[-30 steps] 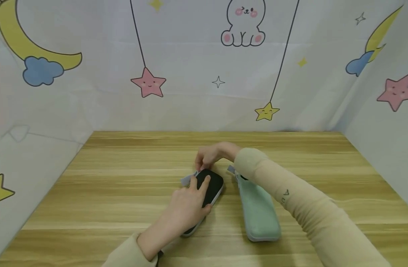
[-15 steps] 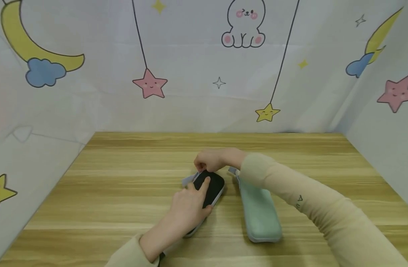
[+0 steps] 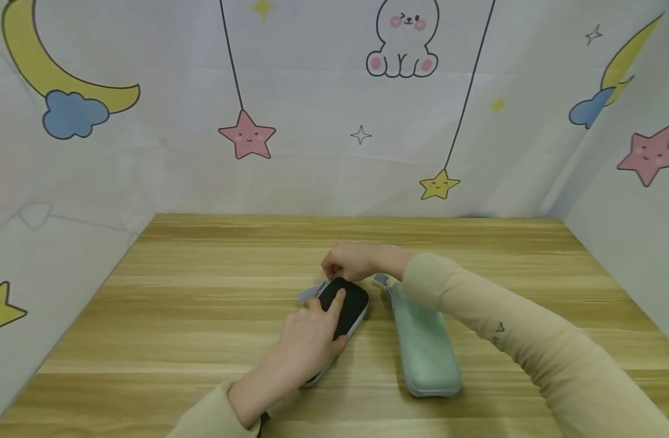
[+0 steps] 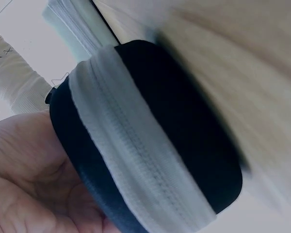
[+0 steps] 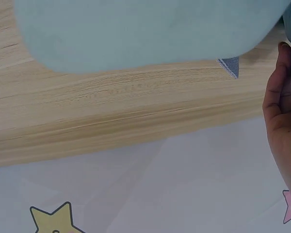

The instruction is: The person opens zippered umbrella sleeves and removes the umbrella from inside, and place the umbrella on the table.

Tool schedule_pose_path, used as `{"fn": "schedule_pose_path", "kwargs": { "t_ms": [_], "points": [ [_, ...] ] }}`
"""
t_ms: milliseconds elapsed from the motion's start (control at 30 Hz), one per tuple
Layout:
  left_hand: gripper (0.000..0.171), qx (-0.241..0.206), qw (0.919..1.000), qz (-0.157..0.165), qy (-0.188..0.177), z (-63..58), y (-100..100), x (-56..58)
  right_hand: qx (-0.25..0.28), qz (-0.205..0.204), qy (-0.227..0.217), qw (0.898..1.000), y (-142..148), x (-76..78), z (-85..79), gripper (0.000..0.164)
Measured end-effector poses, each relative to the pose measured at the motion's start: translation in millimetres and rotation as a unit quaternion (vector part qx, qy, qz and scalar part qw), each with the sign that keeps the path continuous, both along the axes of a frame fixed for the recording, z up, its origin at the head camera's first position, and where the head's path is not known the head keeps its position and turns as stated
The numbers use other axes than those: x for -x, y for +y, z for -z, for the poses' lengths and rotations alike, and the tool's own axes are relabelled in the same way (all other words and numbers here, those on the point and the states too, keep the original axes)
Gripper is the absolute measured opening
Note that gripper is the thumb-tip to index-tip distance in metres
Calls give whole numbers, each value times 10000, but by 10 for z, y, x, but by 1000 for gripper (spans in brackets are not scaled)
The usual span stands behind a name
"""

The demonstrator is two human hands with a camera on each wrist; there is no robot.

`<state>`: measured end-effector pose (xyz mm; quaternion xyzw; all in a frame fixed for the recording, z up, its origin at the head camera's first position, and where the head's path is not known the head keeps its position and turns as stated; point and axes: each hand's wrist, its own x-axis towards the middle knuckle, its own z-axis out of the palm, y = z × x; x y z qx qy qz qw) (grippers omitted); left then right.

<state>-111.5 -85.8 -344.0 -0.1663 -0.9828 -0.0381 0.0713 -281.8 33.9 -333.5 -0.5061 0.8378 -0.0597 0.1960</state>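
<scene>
A black pencil case (image 3: 342, 304) with a grey zipper band lies slanted on the wooden table. Across it is my left hand (image 3: 307, 334), index finger stretched along the top and thumb at the right side, holding it down. At the case's far end, my right hand (image 3: 348, 261) has curled fingers pinching at the zipper band; the small part between the fingertips is hidden. A grey fabric tab (image 3: 311, 293) sticks out to the left there. In the left wrist view, the zipper band (image 4: 131, 141) runs along the case's end beside the palm.
A mint green pencil case (image 3: 427, 347) lies just right of the black one, under my right sleeve (image 3: 477, 310), with its own grey tab (image 3: 381, 278) at the far end. Beyond the wooden table (image 3: 214, 261) hangs a white cloth (image 3: 312, 73) printed with stars and moons.
My right hand and forearm have shifted slightly right and lower, still at the case's far end. My left middle finger has drawn back from the top. Both cases stay about where they were.
</scene>
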Motion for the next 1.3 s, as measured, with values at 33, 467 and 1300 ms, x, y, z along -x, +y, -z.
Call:
{"fn": "schedule_pose_path", "kwargs": {
  "t_ms": [33, 467, 1300],
  "points": [
    [72, 16, 10000, -1, -8, -2, 1, -1, 5, 1, 5, 10000, 7, 2, 4, 22],
    [73, 228, 9996, 19, 155, 15, 5, -9, 98, -138, 81, 9998, 87, -6, 0, 21],
    [72, 153, 9997, 45, 164, 48, 6, -15, 87, -408, 338, 9986, 163, -14, -5, 17]
  ]
}}
